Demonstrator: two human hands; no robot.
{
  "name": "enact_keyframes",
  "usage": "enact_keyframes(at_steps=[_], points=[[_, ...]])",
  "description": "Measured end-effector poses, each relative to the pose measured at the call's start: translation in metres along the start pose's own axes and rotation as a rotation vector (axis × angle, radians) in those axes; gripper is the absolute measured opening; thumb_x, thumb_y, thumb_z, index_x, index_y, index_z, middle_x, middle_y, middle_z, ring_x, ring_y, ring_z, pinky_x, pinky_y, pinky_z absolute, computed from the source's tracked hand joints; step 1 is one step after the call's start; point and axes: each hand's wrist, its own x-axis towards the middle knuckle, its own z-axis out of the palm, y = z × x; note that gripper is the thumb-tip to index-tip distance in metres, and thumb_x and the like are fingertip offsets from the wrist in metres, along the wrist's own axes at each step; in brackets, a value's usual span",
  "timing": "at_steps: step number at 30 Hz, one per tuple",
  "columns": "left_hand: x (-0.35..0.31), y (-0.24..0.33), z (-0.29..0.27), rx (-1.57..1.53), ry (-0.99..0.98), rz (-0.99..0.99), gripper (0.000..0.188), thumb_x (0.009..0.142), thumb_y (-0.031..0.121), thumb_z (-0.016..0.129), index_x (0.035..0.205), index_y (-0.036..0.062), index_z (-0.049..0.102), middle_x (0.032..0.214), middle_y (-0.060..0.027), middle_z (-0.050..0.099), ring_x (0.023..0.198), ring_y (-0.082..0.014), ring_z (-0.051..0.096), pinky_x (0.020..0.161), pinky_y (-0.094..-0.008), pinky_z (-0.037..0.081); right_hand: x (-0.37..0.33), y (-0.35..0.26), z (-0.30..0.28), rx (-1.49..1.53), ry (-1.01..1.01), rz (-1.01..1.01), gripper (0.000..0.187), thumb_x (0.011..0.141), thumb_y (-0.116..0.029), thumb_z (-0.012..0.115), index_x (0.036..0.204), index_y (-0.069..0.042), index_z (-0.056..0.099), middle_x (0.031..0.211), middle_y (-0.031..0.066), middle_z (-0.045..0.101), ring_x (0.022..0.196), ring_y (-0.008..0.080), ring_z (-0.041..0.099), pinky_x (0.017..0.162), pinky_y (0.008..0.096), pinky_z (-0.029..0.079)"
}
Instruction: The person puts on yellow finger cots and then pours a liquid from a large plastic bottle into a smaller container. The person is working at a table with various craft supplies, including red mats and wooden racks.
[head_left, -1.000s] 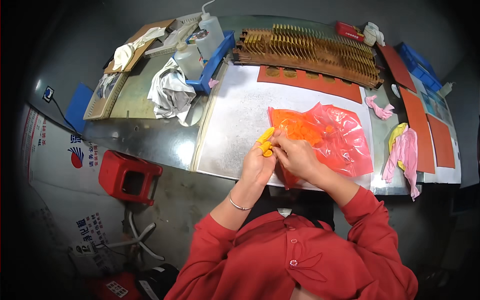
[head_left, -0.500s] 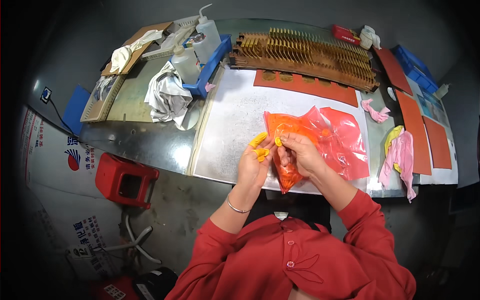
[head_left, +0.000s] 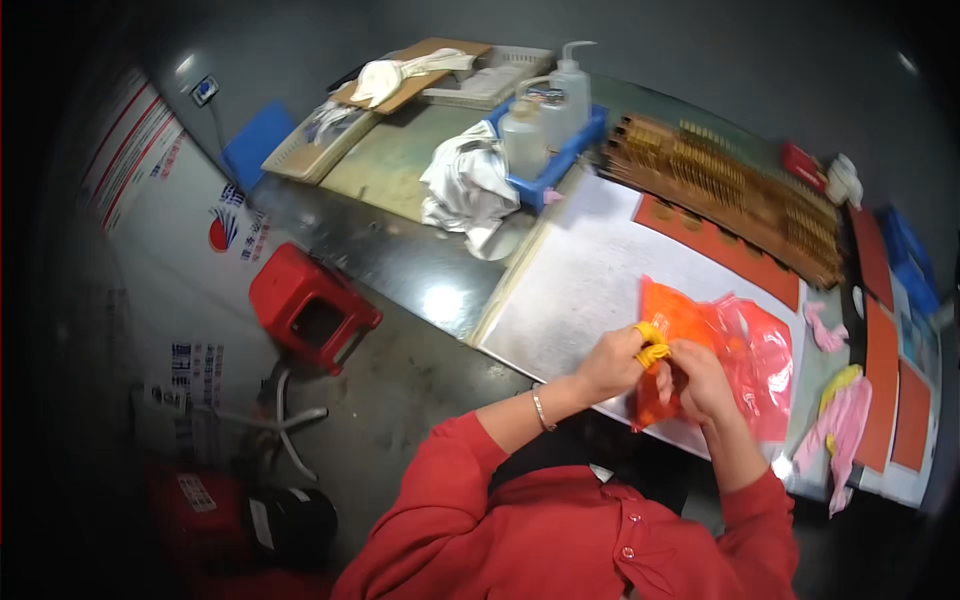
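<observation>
Yellow finger cots (head_left: 652, 344) cover fingertips of my left hand (head_left: 610, 364), whose fingers are bent and closed together. Against them press the pinched fingertips of my right hand (head_left: 704, 382), on a yellow finger cot partly hidden between the two hands. Whether my left fingers grip anything is hidden. Right behind and under both hands lies a see-through red plastic bag (head_left: 768, 350), its left part bulging with orange contents I cannot make out singly. It rests on the white sheet (head_left: 560, 290) near the table's front edge.
A long rack of gold-coloured plates (head_left: 720, 190) stands behind an orange-red mat (head_left: 705, 238). Squeeze bottles (head_left: 525, 140) fill a blue tray (head_left: 592, 125) beside a crumpled grey-white cloth (head_left: 468, 185). Pink gloves (head_left: 848, 420) hang over the right front edge. A red stool (head_left: 285, 290) stands left.
The view has swung left, so the table appears farther right and tilted. My hands, apart before, have come together at the fingertips, with the right hand's finger cot against the left fingers.
</observation>
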Motion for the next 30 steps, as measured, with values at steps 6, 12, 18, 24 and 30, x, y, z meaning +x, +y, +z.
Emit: enact_keyframes(at_steps=[6,12,18,24,30], points=[[-0.011,0.006,0.008,-0.303,0.104,-0.294,0.009,0.081,0.006,0.052,0.084,-0.0026,0.051,0.07,-0.0065,0.057,0.062,-0.0092,0.053,0.054,-0.0228,0.043,0.0,0.008,0.012,-0.511,0.087,-0.352,0.011,0.085,-0.005,0.05,0.094,0.001,0.046,0.073,0.0071,0.057,0.064,0.0108,0.057,0.056,0.0205,0.046],[-0.023,0.018,0.015,-0.524,0.173,-0.444,0.009,0.085,0.006,0.048,0.09,-0.0012,0.048,0.071,-0.005,0.055,0.062,-0.0076,0.053,0.055,-0.0216,0.045,0.0,0.003,0.014,-0.416,0.071,-0.262,0.007,0.085,-0.005,0.048,0.087,0.002,0.049,0.073,0.007,0.058,0.06,0.0105,0.057,0.055,0.0213,0.047],[-0.022,0.017,0.01,-0.657,0.002,-0.335,0.015,0.086,0.006,0.047,0.098,-0.0018,0.05,0.072,-0.0043,0.055,0.065,-0.0076,0.052,0.058,-0.0216,0.044,-0.01,-0.006,0.012,-0.303,-0.012,-0.227,0.011,0.087,-0.006,0.045,0.089,0.003,0.051,0.075,0.0089,0.059,0.062,0.014,0.059,0.055,0.0236,0.049],[-0.014,0.014,0.005,-0.653,-0.152,-0.219,0.022,0.087,0.008,0.048,0.105,-0.0017,0.053,0.08,-0.0046,0.059,0.073,-0.0088,0.054,0.066,-0.0225,0.044,-0.013,-0.001,-0.011,-0.112,-0.111,-0.121,0.014,0.086,-0.01,0.048,0.087,0.003,0.052,0.07,0.0125,0.06,0.054,0.0171,0.059,0.051,0.0257,0.05],[-0.019,0.02,0.013,-0.469,-0.149,-0.14,0.017,0.083,0.009,0.055,0.096,0.001,0.061,0.084,-0.0066,0.062,0.074,-0.011,0.057,0.066,-0.0237,0.045,-0.026,-0.012,-0.003,-0.035,-0.2,0.064,0.017,0.085,-0.011,0.048,0.086,0.005,0.053,0.066,0.0124,0.059,0.052,0.0176,0.059,0.049,0.0256,0.05]])
